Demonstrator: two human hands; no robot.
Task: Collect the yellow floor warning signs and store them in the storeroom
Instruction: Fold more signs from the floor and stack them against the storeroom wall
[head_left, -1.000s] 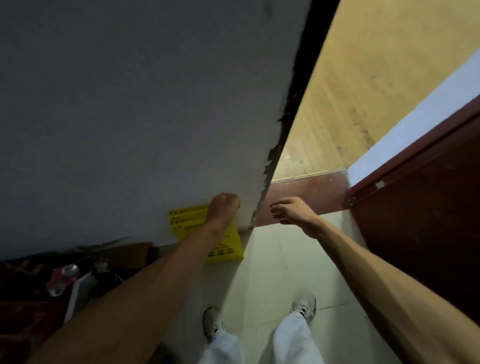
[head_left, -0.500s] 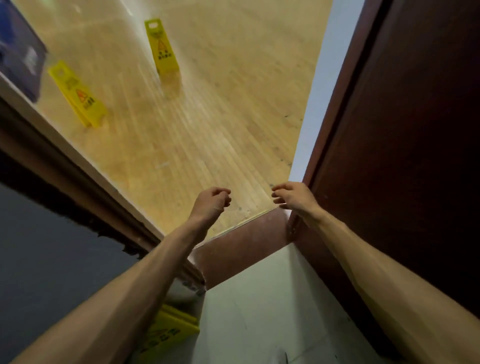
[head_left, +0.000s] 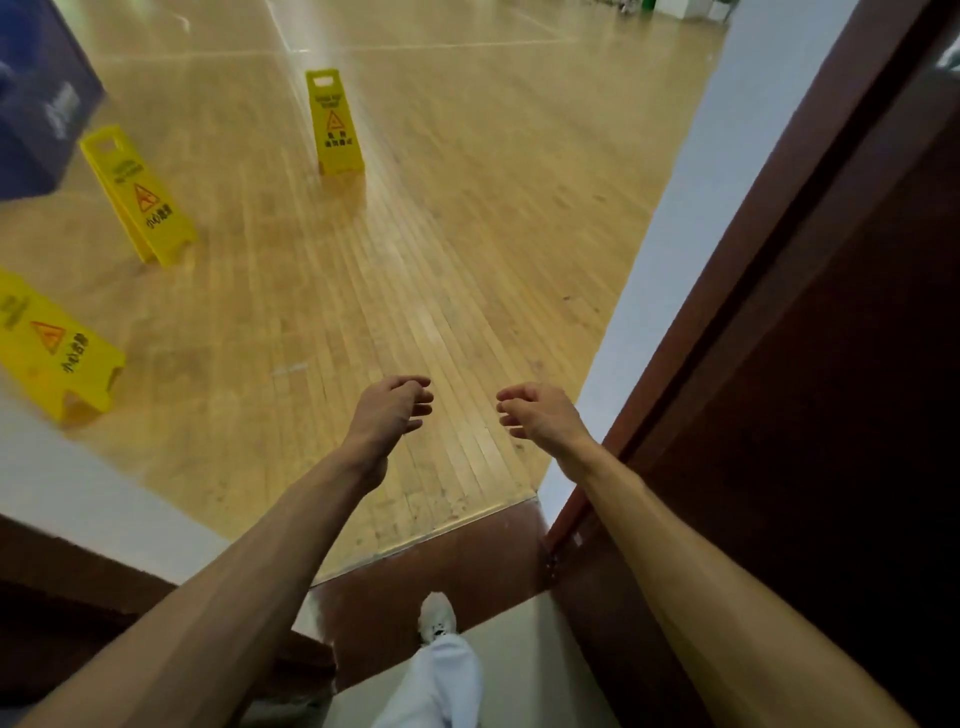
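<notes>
Three yellow floor warning signs stand on the wooden hall floor beyond the doorway: one far ahead (head_left: 334, 124), one at the left (head_left: 139, 196), and a nearer one at the left edge (head_left: 49, 348). My left hand (head_left: 390, 410) and my right hand (head_left: 535, 413) hang in front of me over the floor near the threshold. Both have loosely curled fingers and hold nothing. The signs are well out of reach of either hand.
A dark red door (head_left: 810, 364) stands open on the right, its frame beside my right arm. A brown threshold (head_left: 441, 566) lies under my leading foot (head_left: 437, 618). A low wall (head_left: 78, 499) borders the left, and a blue object (head_left: 36, 98) stands far left.
My left hand let go of the yellow sign leaned against the storeroom wall. The view has turned and moved out through the doorway; a third sign has come into sight at the left.
</notes>
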